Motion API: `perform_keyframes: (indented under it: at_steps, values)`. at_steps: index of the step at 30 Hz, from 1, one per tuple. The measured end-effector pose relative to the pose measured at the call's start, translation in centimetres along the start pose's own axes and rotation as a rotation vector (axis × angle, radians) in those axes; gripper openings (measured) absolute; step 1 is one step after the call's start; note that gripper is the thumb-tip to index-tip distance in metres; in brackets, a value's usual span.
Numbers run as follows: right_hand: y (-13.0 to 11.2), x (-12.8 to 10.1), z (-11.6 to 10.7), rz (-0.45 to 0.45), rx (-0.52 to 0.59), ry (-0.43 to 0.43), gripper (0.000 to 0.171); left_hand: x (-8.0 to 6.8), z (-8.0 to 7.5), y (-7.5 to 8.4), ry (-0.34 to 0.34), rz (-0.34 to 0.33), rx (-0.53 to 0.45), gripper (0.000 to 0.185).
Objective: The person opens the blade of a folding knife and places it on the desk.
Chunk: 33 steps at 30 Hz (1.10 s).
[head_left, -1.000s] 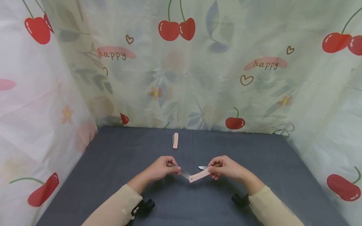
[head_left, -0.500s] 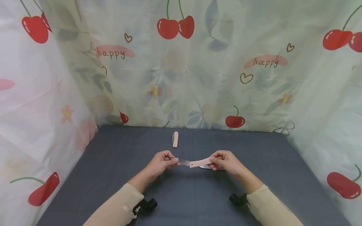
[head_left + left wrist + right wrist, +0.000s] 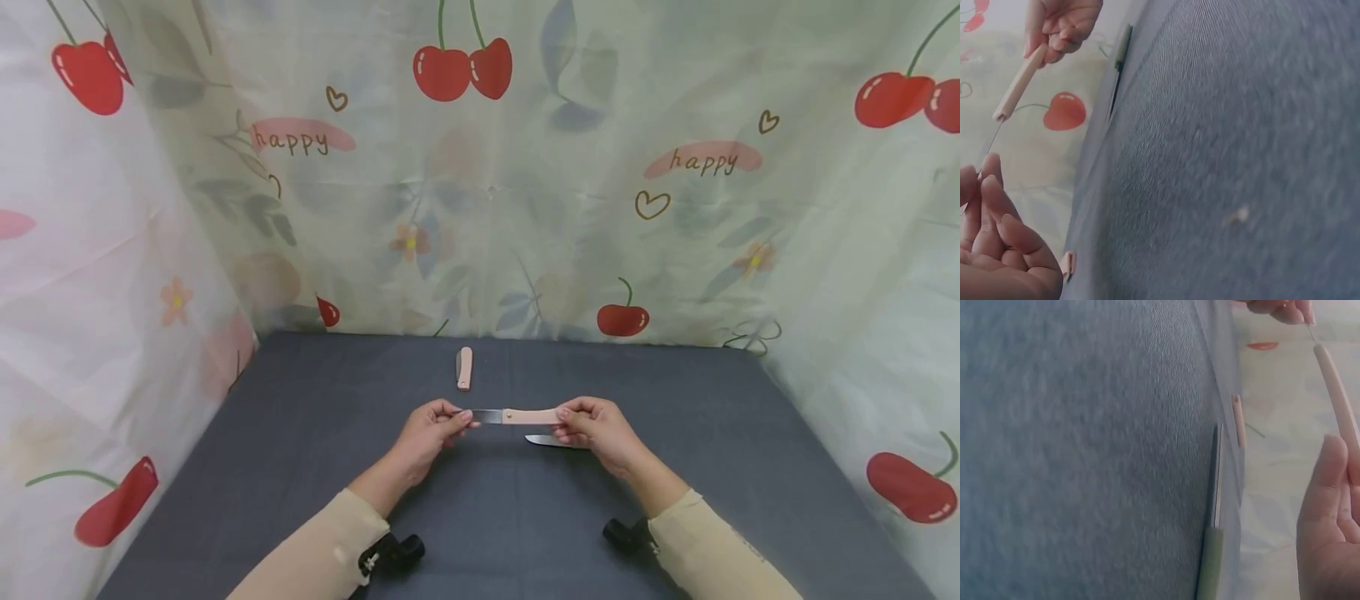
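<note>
Both hands hold a folding knife point(image 3: 529, 417) up off the table, its pale pink handle and blade in a nearly straight line. My left hand point(image 3: 433, 433) pinches the blade near its tip. The handle's far end is gripped between thumb and fingers of my right hand point(image 3: 602, 432). On the cloth below and behind the right hand lies a second knife, whose blade point(image 3: 546, 440) shows in the head view; its green handle point(image 3: 1211, 562) appears in the right wrist view. Farther back rests another pink folding knife point(image 3: 466, 368), folded.
A dark grey cloth point(image 3: 315, 392) covers the table. Patterned curtains point(image 3: 487, 208) with cherries and flowers enclose the back and both sides. Thin cords point(image 3: 753, 337) hang at the back right corner.
Both hands have lifted the knife upward and away from me. Its handle and blade went from a bent angle to almost straight. The folded knife stays where it was.
</note>
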State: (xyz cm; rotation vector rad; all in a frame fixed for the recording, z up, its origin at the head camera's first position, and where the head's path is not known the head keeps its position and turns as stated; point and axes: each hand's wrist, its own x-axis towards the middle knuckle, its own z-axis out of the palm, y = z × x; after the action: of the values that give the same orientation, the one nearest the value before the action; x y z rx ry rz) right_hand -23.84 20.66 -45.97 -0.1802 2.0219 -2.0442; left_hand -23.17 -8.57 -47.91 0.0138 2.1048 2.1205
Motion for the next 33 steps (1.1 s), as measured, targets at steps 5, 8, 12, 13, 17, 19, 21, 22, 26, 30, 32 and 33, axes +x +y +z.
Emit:
perform_keyframes:
  at_steps: [5,8,12,13,17,19,21,22,26,30,32,33]
  values:
    - [-0.1,0.1,-0.3,0.017,-0.104,-0.026,0.024,0.0,-0.6,0.1,-0.038,0.014,0.129,0.016]
    - [0.0,0.1,-0.5,0.024,-0.151,-0.068,0.024,0.1,-0.9,0.2,-0.072,0.033,0.197,0.017]
    - [0.2,0.0,-0.8,0.041,-0.192,-0.129,0.025,0.1,-1.3,0.2,-0.127,0.04,0.278,0.018]
    - [0.3,0.0,-0.9,0.044,-0.203,-0.141,0.026,0.1,-1.4,0.1,-0.141,0.04,0.294,0.018]
    - [0.2,0.0,-1.0,0.061,-0.231,-0.145,0.027,0.3,-1.4,0.2,-0.17,0.027,0.32,0.017]
    - [0.2,0.3,-1.2,0.063,-0.243,-0.13,0.027,0.5,-1.2,0.2,-0.166,0.032,0.324,0.017]
    - [0.0,0.6,-1.4,0.07,-0.251,-0.107,0.028,0.9,-0.9,0.2,-0.156,0.049,0.335,0.017]
    - [0.0,0.8,-1.6,0.072,-0.251,-0.099,0.028,1.1,-0.8,0.2,-0.152,0.058,0.341,0.017]
    - [0.0,1.7,-2.3,0.087,-0.258,-0.083,0.027,2.0,-0.2,0.1,-0.137,0.085,0.366,0.018]
    - [0.1,2.5,-2.7,0.092,-0.27,-0.083,0.027,2.6,0.2,0.1,-0.129,0.098,0.395,0.017]
    - [0.0,2.9,-2.8,0.103,-0.279,-0.066,0.027,2.9,0.2,0.2,-0.128,0.107,0.429,0.017]
    - [0.0,3.0,-2.8,0.108,-0.288,-0.058,0.027,3.1,0.2,0.2,-0.128,0.114,0.455,0.018]
